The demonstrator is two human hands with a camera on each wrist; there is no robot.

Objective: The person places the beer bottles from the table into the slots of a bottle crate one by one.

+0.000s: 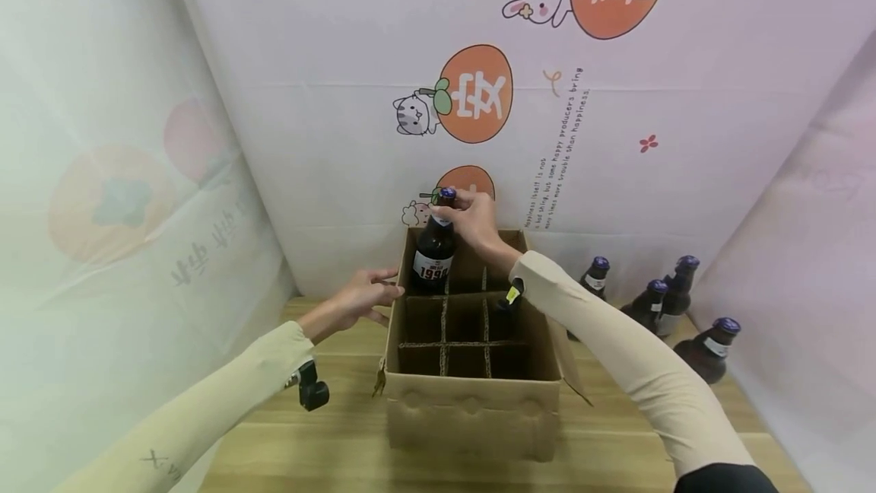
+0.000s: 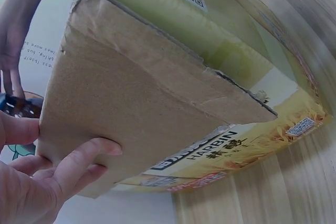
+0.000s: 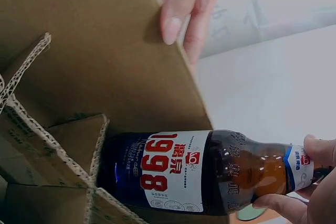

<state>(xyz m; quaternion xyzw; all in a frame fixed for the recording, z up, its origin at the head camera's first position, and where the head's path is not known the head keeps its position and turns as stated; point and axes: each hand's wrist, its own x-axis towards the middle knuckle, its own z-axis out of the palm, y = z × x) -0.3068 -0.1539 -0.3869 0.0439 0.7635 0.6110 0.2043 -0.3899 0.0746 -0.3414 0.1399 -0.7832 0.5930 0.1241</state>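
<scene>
My right hand (image 1: 477,224) grips a dark brown beer bottle (image 1: 433,253) by its neck. Upright, the bottle is partly down in the back left compartment of a cardboard box (image 1: 472,413); its white label with a red 1998 (image 3: 163,171) shows in the right wrist view. My left hand (image 1: 359,297) holds the box's left wall near the back, thumb at the top edge (image 3: 173,27) and fingers against the outer flap (image 2: 131,77). Cardboard dividers (image 1: 443,326) split the box into several compartments, and the bottle's base is hidden among them.
To the right of the box, several more capped bottles (image 1: 708,348) stand on the wooden table (image 1: 328,432), partly behind my right sleeve (image 1: 616,341). A printed white cloth wall (image 1: 342,135) rises close behind the box, with more cloth on both sides.
</scene>
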